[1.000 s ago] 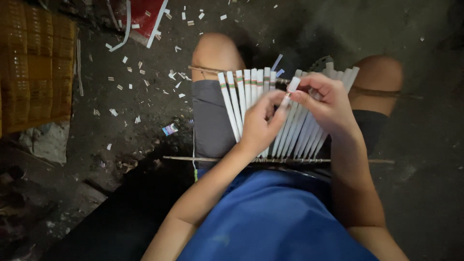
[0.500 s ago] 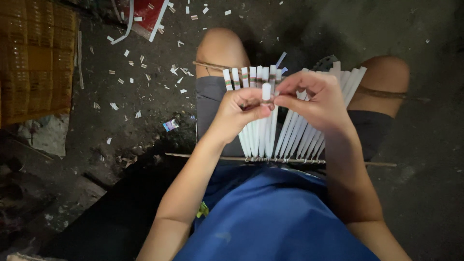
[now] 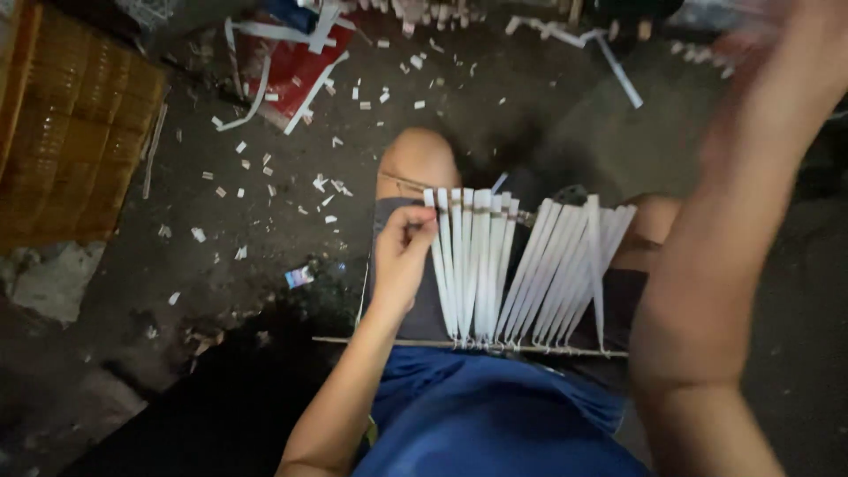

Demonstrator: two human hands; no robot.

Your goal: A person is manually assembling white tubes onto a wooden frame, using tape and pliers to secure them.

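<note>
I judge this mid-weave: my left hand [image 3: 402, 256] pinches the leftmost of the flat white strips [image 3: 521, 265] fanned across my lap, pinned to a thin wooden rod [image 3: 353, 341]. My right hand [image 3: 777, 53] is raised and blurred — I cannot tell its grip. Next calls for another strip — steady tension first.
</note>
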